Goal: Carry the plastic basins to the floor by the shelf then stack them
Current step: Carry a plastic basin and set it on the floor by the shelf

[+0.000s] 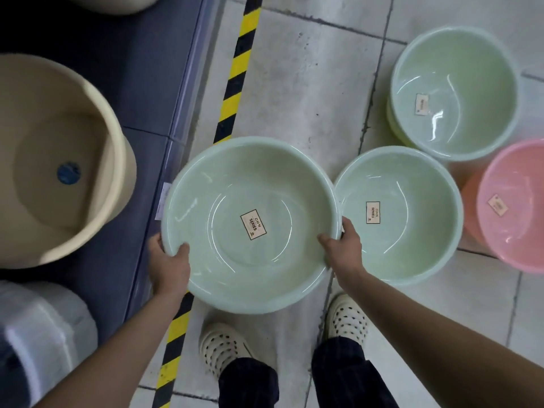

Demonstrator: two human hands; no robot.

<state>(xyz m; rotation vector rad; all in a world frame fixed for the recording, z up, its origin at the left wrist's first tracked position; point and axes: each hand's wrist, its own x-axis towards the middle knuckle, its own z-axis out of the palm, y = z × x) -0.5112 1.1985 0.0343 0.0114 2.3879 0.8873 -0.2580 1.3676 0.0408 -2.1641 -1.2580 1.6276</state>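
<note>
The left hand [169,262] and right hand [343,245] each grip the near rim of the large pale-green basin [223,178], held above the tiled floor [309,83] beside the smaller green basin [412,248], so lower it level with even grips.

Grey tiled floor [309,92] with yellow-black hazard tape [235,75] beside a blue shelf [141,83].

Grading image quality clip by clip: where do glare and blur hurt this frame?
Head view: white glare streaks cross the held green basin, though its label reads clearly; the beige tub and white container at left are smeared; the pink basin label is too soft to read.
</note>
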